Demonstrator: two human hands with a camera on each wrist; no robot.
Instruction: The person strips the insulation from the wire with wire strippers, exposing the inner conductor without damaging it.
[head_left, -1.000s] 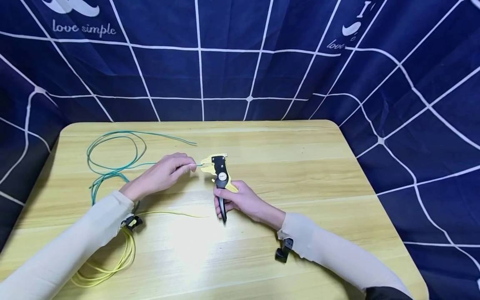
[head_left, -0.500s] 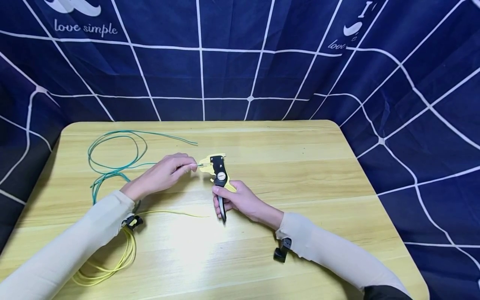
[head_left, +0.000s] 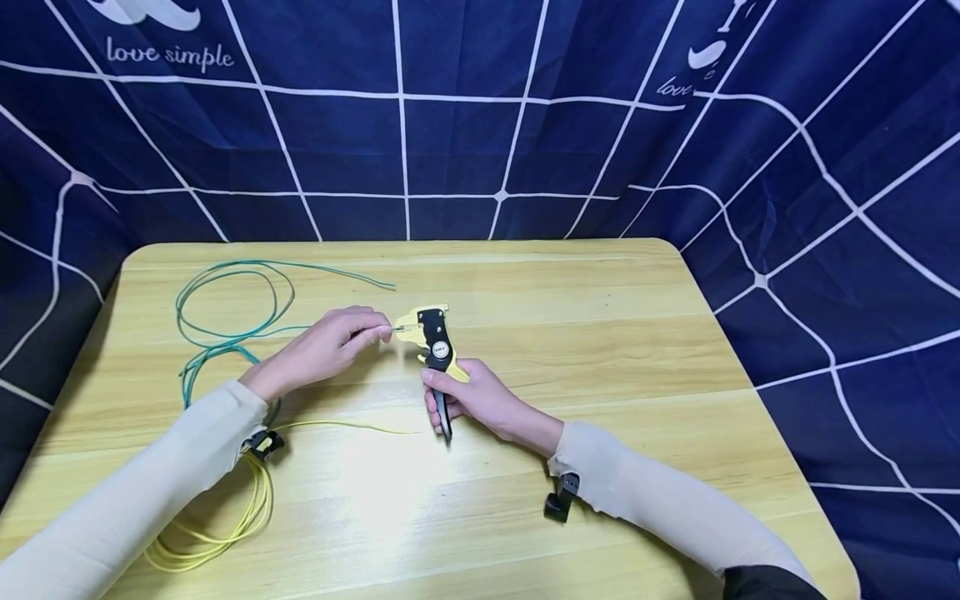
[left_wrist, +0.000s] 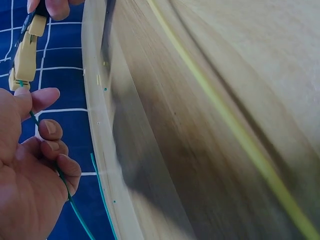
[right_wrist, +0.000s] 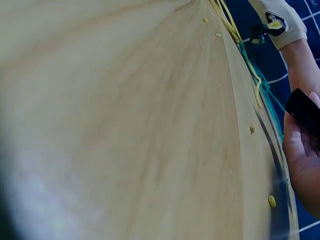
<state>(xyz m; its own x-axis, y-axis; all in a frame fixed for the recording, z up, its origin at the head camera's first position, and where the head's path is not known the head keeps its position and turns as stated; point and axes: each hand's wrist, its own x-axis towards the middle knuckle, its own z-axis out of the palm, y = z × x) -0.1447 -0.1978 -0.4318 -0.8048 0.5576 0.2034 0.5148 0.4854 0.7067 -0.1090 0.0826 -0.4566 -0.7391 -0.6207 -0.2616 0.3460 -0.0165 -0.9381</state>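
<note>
In the head view my left hand [head_left: 333, 343] pinches a green wire [head_left: 281, 331] between thumb and forefinger. The wire's end runs into the jaws of a yellow and black wire stripper [head_left: 435, 337]. My right hand [head_left: 483, 398] grips the stripper by its handles, fingers wrapped round them. Seen from the left wrist, the green wire [left_wrist: 74, 207] passes under the curled fingers and meets the stripper's pale yellow head [left_wrist: 26, 57]. The right wrist view shows only the black handle end [right_wrist: 304, 111] in my right hand [right_wrist: 305, 165].
Loose green coils [head_left: 232, 279] lie at the table's back left. A yellow wire coil [head_left: 255, 508] lies partly under the left forearm, one end stretching toward the middle. Tiny yellow scraps [right_wrist: 272, 201] and green specks [left_wrist: 105, 89] dot the wooden tabletop [head_left: 585, 350]. Dark blue gridded cloth [head_left: 465, 150] surrounds it.
The stripper and my right hand have shifted slightly left, bringing the stripper's head closer to my left fingertips. My left hand stays almost in place on the green wire.
</note>
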